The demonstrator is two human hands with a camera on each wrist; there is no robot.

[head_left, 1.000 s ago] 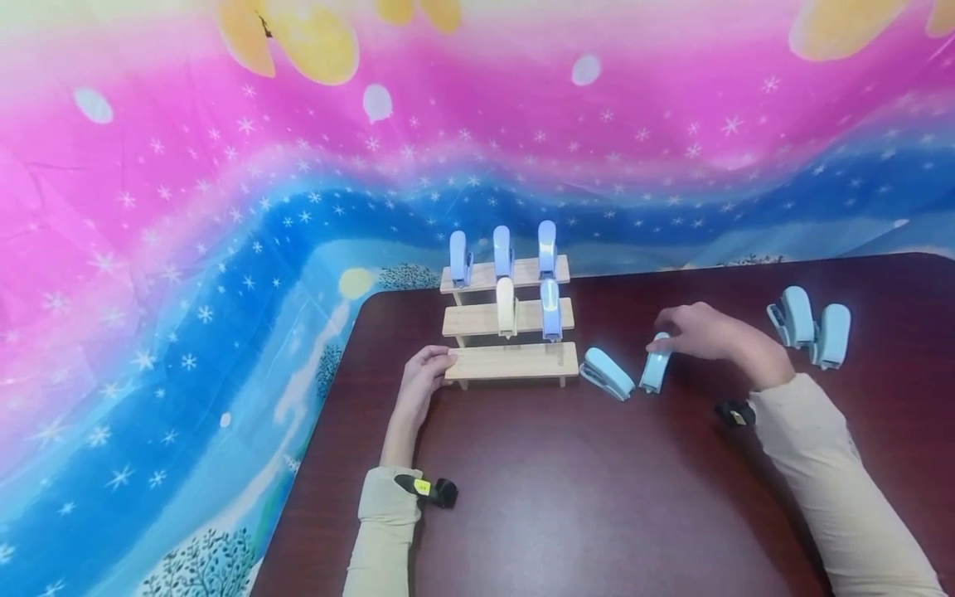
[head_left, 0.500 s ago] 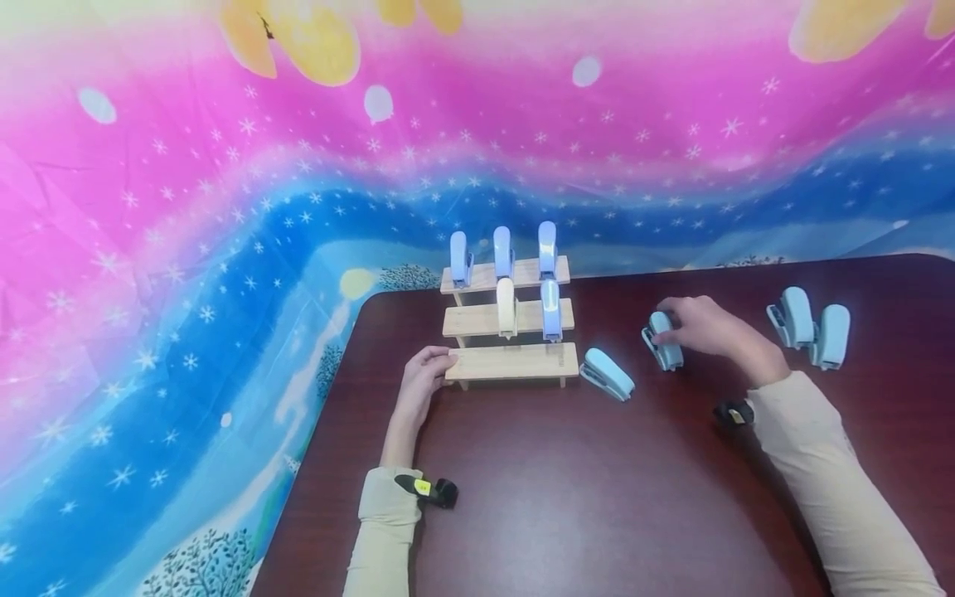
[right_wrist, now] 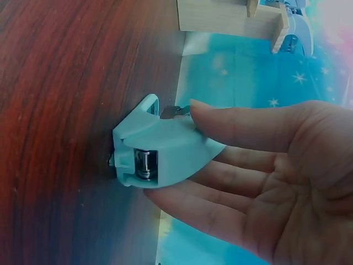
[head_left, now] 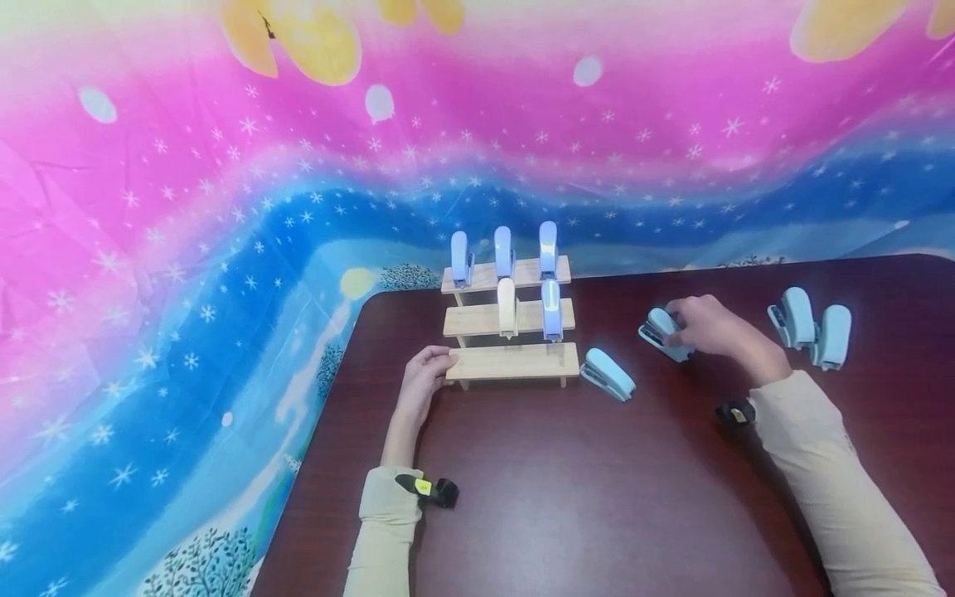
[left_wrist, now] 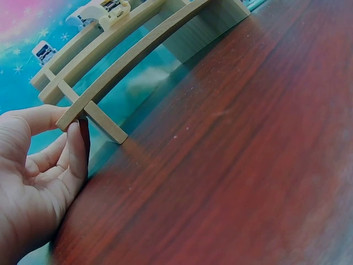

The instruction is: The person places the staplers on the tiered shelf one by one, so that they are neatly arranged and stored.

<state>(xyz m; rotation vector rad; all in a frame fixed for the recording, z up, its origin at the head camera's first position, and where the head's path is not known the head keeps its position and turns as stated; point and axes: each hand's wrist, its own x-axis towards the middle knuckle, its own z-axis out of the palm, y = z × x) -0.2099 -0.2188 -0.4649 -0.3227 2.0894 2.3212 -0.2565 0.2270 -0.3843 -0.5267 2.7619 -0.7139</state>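
Note:
My left hand [head_left: 423, 377] pinches the left end of a three-step wooden rack [head_left: 515, 362] at its lowest shelf; in the left wrist view, thumb and finger close on that shelf's end [left_wrist: 71, 115]. To the right of the rack, my right hand [head_left: 709, 323] holds a mint-green stapler [head_left: 661, 320] on the table. In the right wrist view the thumb lies on one side of this stapler [right_wrist: 176, 143] and fingers on the other, its narrow end against the tabletop. Another mint stapler [head_left: 608, 373] lies between the rack and my right hand.
Three lavender staplers [head_left: 503, 251] stand on the top shelf. The middle shelf bears a cream stapler [head_left: 507, 307] and a lavender one [head_left: 551, 308]. Farther right, two mint staplers [head_left: 797, 317] stand side by side on the dark red table [head_left: 567, 489]. A patterned cloth [head_left: 224, 249] hangs behind.
The stapler in my right hand has turned and shifted a little away from me, its side now facing left. My left hand and the rack have stayed put.

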